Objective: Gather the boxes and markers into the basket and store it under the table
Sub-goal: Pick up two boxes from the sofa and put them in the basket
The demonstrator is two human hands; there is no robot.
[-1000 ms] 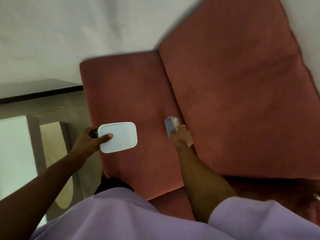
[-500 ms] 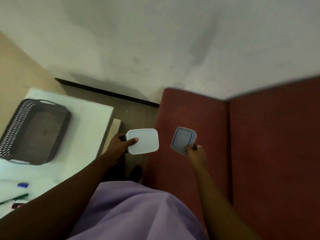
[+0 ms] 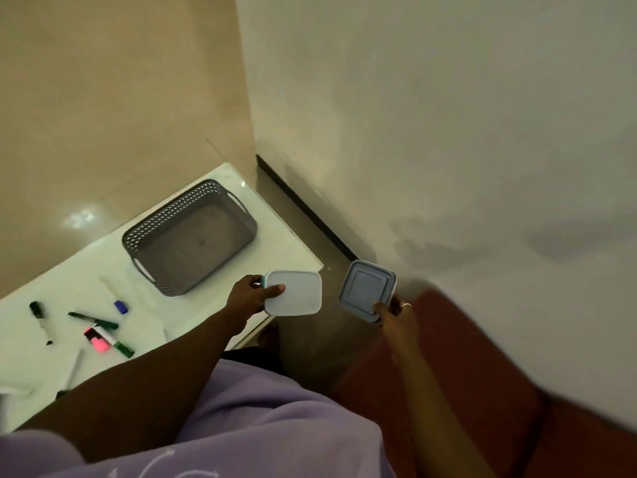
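No readable writing; grey basket [image 3: 193, 236] sits empty on the bench [image 3: 286, 246]; left hand [image 3: 246, 300] grips white box [image 3: 293, 293], right hand [image 3: 396, 313] grips grey-lidded box [image 3: 367, 289]

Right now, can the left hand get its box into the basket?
Probably yes. The left hand holds the white box just beside the empty grey basket, and nothing lies between them on the table.
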